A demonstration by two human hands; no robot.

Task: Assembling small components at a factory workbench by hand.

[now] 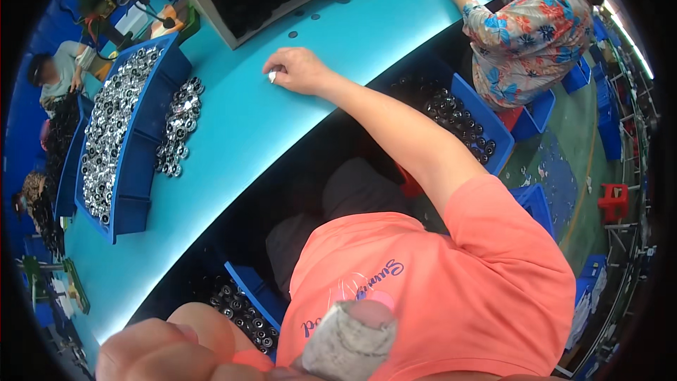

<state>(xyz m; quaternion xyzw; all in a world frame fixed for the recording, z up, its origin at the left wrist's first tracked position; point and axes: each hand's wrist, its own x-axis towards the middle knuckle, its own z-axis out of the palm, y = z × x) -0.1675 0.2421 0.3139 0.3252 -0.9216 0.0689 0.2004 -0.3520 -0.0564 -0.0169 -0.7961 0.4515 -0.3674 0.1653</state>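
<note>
My right hand (303, 70) rests on the turquoise table (236, 109), its fingers curled in and closed. Something white shows at its thumb, a finger cover or a small piece; whatever lies inside the fingers is hidden. Very close to the camera at the lower edge is my left hand (166, 353), partly cut off. A soiled whitish cloth cover (349, 342) sits on one of its digits, which stands well apart from the bent fingers. Nothing shows between them. Left of my right hand, a pile of small round silver-and-black parts (180, 127) lies on the table.
A long blue bin (134, 183) full of such parts stands at left. A beige-framed box (211, 0) with a dark opening stands ahead, loose dark rings (293, 34) beside it. More blue bins (504, 144) flank me. A co-worker in a flowered shirt (522, 42) sits at right.
</note>
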